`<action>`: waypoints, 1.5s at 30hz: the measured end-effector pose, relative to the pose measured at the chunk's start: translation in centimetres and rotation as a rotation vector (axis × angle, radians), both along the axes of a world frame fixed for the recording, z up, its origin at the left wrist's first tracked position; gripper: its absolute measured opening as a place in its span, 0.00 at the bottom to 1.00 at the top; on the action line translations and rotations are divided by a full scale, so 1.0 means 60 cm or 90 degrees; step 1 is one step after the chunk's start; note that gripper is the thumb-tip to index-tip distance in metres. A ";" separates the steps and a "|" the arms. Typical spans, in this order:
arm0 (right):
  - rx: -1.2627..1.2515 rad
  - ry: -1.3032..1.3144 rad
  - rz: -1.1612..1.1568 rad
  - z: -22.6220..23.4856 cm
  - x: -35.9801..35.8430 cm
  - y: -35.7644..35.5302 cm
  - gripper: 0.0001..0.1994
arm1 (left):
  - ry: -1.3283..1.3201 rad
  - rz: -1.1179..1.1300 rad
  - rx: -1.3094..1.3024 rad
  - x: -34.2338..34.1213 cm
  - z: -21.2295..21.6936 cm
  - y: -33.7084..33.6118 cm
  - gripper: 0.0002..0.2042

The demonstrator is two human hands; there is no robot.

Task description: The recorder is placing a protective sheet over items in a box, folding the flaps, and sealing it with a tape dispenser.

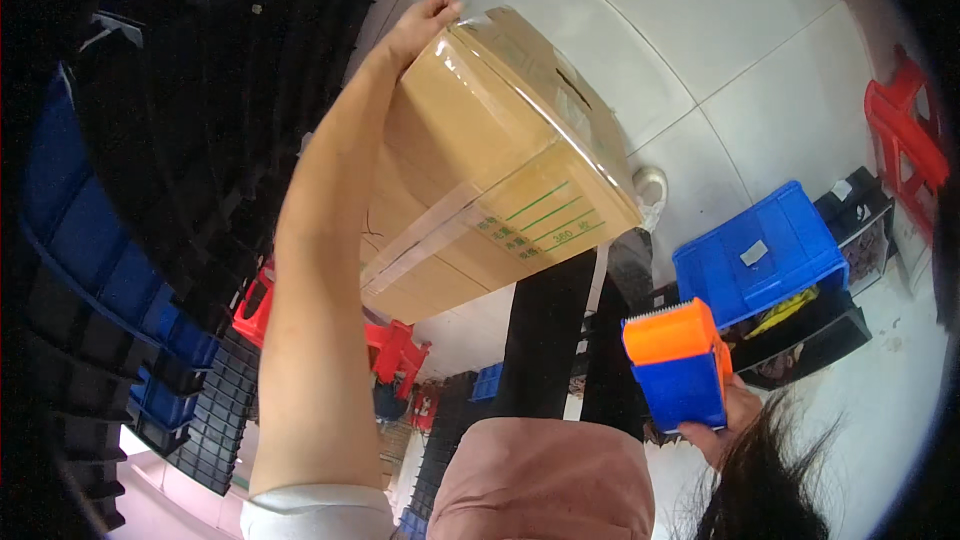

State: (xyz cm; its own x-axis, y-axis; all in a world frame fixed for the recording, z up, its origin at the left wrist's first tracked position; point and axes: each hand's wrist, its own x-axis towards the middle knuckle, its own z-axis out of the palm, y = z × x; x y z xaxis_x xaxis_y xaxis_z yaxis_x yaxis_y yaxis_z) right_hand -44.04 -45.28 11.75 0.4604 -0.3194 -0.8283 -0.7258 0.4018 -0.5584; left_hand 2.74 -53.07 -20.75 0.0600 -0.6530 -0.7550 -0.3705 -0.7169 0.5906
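A large brown cardboard box (450,160) stands tilted in front of me, with clear tape along its edges and green printing on the near side. My left arm reaches along its left side, and my left hand (425,28) is closed on the far upper corner. Low on the right, my right hand (735,418) holds a tape dispenser (680,365) with a blue body and an orange toothed head. The dispenser is apart from the box. Dark hair hides part of my right wrist.
Blue crate (760,255) and black bins (855,210) stand to the right, near a red plastic stool (905,135). Stacked black trays (220,90) fill the left side. Another red stool (395,348) is behind the box. The floor (700,20) is pale tile.
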 end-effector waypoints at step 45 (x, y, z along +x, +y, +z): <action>-0.240 0.076 -0.041 -0.335 -0.008 0.132 0.23 | -0.332 -1.144 -0.584 -0.419 0.229 0.213 0.21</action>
State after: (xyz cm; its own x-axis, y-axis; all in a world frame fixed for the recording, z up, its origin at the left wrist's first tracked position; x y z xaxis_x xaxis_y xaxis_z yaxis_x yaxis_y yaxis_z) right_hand -44.50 -37.36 -8.38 0.3372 -0.6359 -0.6942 -0.7747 0.2317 -0.5884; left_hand -22.41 -40.28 -7.02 -0.8727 -0.3075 -0.3791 -0.3756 0.9191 0.1191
